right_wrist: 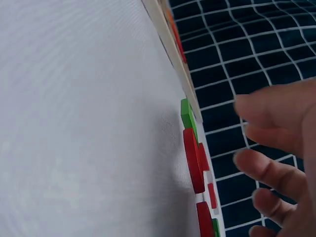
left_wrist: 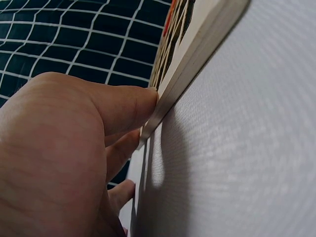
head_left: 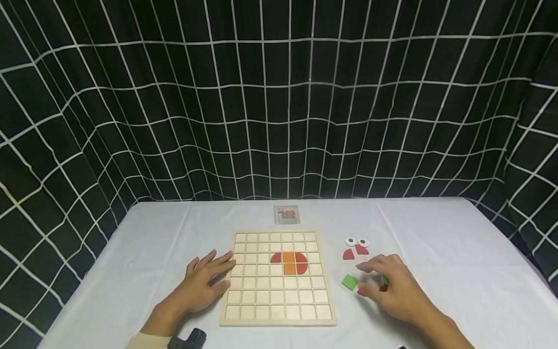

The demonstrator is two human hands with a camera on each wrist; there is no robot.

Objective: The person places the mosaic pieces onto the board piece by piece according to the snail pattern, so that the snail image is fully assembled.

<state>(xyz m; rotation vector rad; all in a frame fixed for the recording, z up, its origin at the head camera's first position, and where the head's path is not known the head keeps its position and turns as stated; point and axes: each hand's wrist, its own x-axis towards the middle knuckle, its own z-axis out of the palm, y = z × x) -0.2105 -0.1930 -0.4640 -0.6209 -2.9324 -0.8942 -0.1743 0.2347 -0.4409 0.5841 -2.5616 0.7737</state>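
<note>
A wooden grid board (head_left: 257,295) lies on the white table; red and orange tiles (head_left: 289,263) sit in its upper right cells. My left hand (head_left: 198,286) rests at the board's left edge, its thumb (left_wrist: 131,106) touching the rim in the left wrist view. Right of the board, my right hand (head_left: 394,288) hovers over loose pieces with fingers bent apart, nothing between them. Beside its fingertips lies a green square (head_left: 349,282). Red pieces (right_wrist: 193,160) stand out below the hand in the right wrist view; in the head view the hand partly covers them.
Two white round pieces with dark centres (head_left: 356,241) and two red pieces (head_left: 348,254) lie beyond my right hand. A small picture card (head_left: 286,214) is behind the board. A black curtain with white grid lines (head_left: 279,106) hangs behind the table.
</note>
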